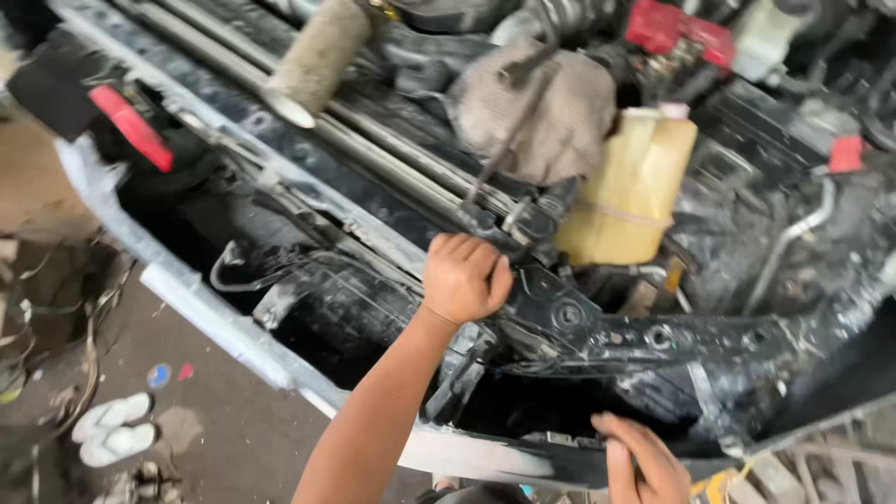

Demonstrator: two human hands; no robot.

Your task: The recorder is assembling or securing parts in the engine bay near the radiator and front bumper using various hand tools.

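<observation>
Open engine bay seen from above: two bare hands, left (464,277) and right (642,459); one translucent yellowish plastic fluid reservoir (629,191); one red plastic battery-terminal cover (679,31); one dusty tan cylindrical roller (318,58); two white sandals (114,428) on the ground

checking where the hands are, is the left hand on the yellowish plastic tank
No, the left hand is closed on the black metal frame below and left of the yellowish tank, not touching it.
</observation>
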